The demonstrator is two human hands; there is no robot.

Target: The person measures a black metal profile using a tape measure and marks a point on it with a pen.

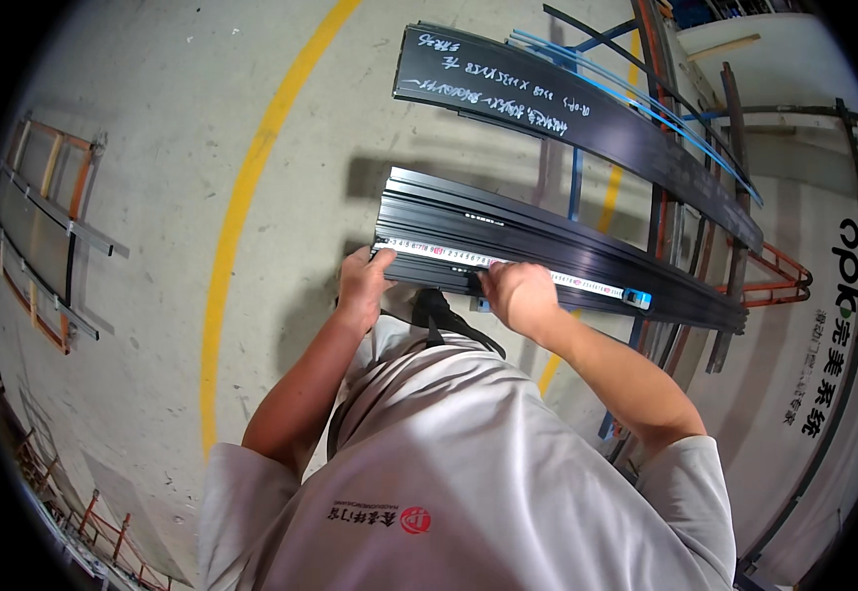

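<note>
A stack of long black grooved metal profiles (439,202) runs across in front of me, from my left hand toward the far right. Along its near side lies the white blade of a tape measure (463,256), drawn out, with the blue case (636,298) resting at the right. My left hand (360,286) is closed at the profiles' left end, its thumb and fingers pinching the tip of the blade. Farther right, my right hand (523,295) is curled over the near edge, thumb against the blade; its fingertips are partly hidden.
Beyond lies another black profile stack (528,94) with handwriting, thin blue strips (636,98) beside it. An orange and dark metal rack (660,187) supports the stacks at right. Yellow lines (237,217) cross the grey floor; an orange frame (50,236) stands at far left.
</note>
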